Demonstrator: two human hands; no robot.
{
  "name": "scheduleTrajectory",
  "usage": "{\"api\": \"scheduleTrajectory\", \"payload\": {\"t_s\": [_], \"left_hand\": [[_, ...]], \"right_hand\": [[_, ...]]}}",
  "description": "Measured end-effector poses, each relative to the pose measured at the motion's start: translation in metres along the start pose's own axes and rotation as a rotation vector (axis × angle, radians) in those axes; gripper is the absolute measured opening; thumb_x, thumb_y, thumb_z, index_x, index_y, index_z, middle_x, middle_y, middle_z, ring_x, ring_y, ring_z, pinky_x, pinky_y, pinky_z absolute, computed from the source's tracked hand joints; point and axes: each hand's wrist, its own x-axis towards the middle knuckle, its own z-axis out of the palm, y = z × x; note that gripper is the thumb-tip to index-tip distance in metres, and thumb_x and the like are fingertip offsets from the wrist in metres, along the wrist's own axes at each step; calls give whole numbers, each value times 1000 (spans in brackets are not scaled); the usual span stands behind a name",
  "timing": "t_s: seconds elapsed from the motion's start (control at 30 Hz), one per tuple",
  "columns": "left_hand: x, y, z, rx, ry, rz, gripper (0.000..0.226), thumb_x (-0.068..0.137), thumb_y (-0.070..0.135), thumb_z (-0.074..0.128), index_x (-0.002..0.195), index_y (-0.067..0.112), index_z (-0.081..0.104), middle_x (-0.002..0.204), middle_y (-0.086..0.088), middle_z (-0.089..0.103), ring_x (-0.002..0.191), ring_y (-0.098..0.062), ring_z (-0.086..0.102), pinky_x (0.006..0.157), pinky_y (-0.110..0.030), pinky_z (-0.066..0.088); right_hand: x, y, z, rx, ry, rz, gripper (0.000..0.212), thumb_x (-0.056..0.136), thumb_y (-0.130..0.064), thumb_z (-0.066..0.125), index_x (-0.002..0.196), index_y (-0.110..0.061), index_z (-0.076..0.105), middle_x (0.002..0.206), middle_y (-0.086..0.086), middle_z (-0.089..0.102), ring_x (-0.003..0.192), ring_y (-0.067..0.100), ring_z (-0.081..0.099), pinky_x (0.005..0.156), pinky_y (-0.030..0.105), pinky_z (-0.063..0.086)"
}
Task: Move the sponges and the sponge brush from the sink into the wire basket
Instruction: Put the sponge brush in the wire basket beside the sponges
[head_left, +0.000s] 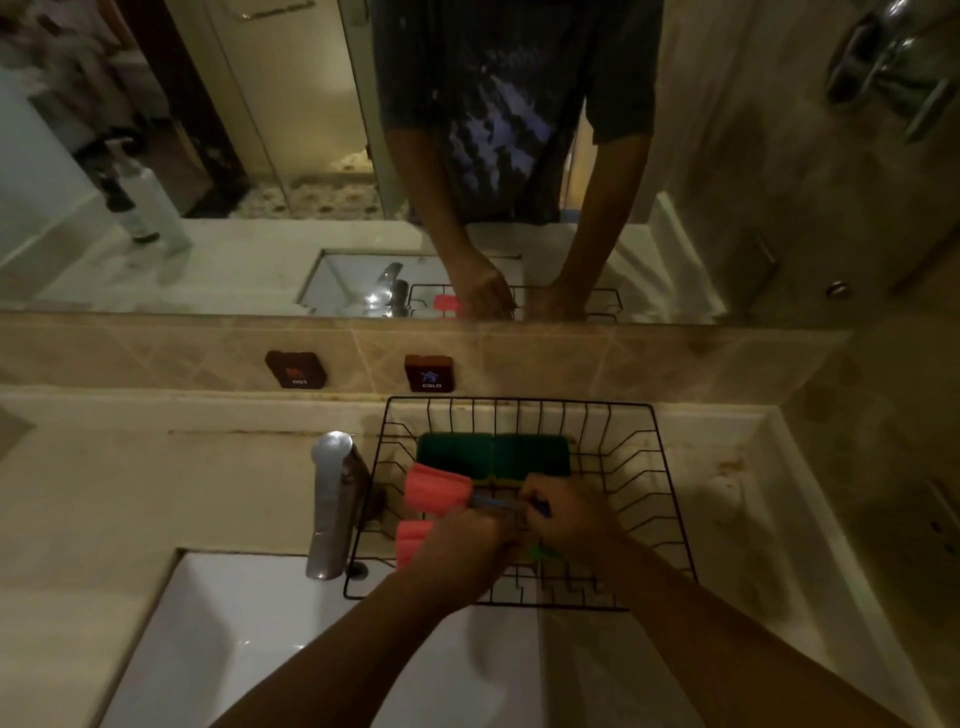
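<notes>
Sink (218, 623) left of the wire basket (670, 499) looks empty. In the basket, a pink sponge brush (439, 492) lies left-right, head toward the faucet (335, 499). Left hand (457, 551) and right hand (563, 512) are both curled on handles; green sponges (493, 453) behind.

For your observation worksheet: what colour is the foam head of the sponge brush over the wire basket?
Pink-coral foam head, clearest in the head view.

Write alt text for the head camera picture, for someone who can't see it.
Both hands hold pink sponge brushes inside a black wire basket on a counter, beside a faucet and white sink. Two green sponges lie at the basket's back.
</notes>
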Motion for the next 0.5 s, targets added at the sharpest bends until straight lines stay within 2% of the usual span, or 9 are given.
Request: {"api": "scheduleTrajectory", "payload": {"t_s": [0.2,0.33,0.43,0.5], "left_hand": [[11,-4,17,-64,-97,-119,24,101,23,48,122,20,61,119,-2,66,104,-13,64,89,-21,48],[16,-10,23,-75,-159,-182,28,102,25,47,126,20,59,125,-1,63,110,-12,60,96,-21,47],[23,-11,22,-41,-230,-226,28,101,25,48,125,18,60,123,-4,64,109,-18,60,96,-30,49],[23,-11,24,-8,-244,-237,28,102,24,47,125,16,60,123,-6,63,109,-19,59,90,-23,44]], "right_hand": [[10,21,19,-19,-109,51,10,87,-40,62,87,-34,53,78,-11,54,74,11,56,58,22,41],[16,27,25,-65,-133,60,14,88,-42,60,93,-29,58,93,-2,65,83,16,61,71,34,54],[15,31,25,-89,-116,-10,14,89,-40,62,95,-28,60,96,0,67,84,17,61,66,27,45],[13,32,26,-99,-81,-56,14,91,-39,61,96,-26,61,96,1,66,81,14,58,64,22,37]]}}
